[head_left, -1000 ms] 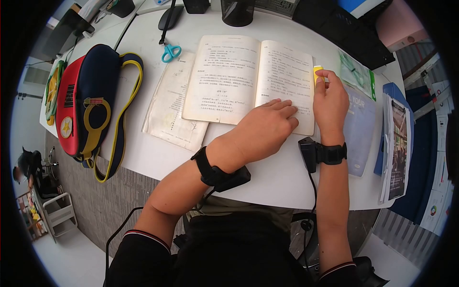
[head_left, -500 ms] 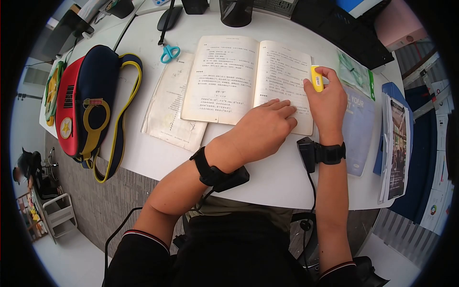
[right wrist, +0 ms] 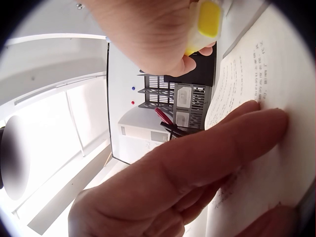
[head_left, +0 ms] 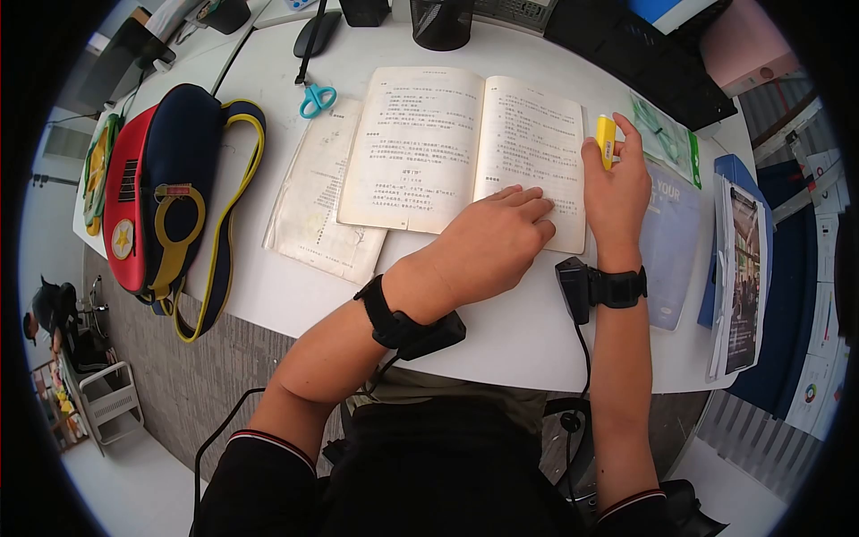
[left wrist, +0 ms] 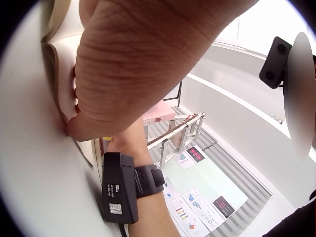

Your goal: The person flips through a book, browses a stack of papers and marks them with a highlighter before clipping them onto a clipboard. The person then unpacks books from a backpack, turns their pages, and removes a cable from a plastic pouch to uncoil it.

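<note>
Now my R hand [head_left: 617, 197] is shifting the yellow stick [head_left: 606, 139], clamped btwn thumb + fingers, out beside open bk [head_left: 420, 134], uncovering more text, L hand [head_left: 492, 246] pressing w/ fingers slightly apart.

An open book [head_left: 419, 148] with cream pages and small dark print lies face up at the middle of a white desk [head_left: 295, 309]. Near the right page's outer edge, a short yellow stick [head_left: 606, 141] with a printed white label stands slightly tilted.
</note>
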The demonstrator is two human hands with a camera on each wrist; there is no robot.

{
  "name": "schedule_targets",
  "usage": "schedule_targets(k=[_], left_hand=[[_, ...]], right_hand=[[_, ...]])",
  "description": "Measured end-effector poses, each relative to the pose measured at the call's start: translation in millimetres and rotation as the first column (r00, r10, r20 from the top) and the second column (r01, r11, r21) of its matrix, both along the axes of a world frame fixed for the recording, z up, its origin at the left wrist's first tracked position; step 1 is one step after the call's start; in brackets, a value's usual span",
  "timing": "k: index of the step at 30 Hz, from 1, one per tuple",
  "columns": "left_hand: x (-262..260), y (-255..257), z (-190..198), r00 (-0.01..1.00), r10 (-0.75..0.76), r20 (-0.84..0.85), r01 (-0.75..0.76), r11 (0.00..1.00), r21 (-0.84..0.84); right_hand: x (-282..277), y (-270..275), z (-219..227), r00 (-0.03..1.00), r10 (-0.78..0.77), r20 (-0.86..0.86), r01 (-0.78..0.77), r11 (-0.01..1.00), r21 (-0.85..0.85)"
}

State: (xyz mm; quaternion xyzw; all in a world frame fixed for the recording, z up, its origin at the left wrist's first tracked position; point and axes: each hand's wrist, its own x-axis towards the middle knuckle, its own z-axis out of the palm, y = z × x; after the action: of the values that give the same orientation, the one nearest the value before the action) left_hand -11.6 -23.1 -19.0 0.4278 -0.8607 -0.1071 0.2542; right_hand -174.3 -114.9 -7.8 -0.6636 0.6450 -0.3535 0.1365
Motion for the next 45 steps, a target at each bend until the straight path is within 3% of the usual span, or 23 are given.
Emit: schedule_targets(k=[45], left_hand=[[0.8, 2.0, 3.7, 1.0, -0.012, 0.018, 0.012, 1.0, 0.022]], right_hand=[[0.7, 1.2, 2.9, 0.998, 0.054, 0.018, -0.054, 0.998, 0.016]])
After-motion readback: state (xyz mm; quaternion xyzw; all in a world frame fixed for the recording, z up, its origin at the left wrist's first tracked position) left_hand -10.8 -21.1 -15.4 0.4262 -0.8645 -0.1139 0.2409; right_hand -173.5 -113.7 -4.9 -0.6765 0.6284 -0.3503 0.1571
